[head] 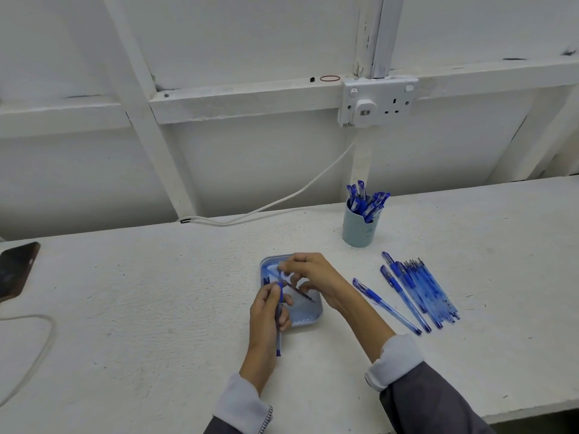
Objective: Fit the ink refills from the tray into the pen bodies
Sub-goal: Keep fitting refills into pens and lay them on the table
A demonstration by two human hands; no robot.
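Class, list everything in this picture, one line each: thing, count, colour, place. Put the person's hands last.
Rough painted table: one, white, across the lower frame.
Shallow rectangular plastic tray: one, pale blue, under the hands.
Thin ink refill: one, dark, over the tray.
Capped plastic pens: several, blue, rowed right of the tray.
Round cup: one, blue-green, behind them, holding more blue pens.
Double wall socket: one, white, above the cup.
Cable: one, white, hanging below the socket.
Flat phone: one, black, far left.
Rubber band: one, red, on the wall ledge.
Left hand: one, grips a clear blue pen body.
Right hand: one, pinches a small blurred piece.
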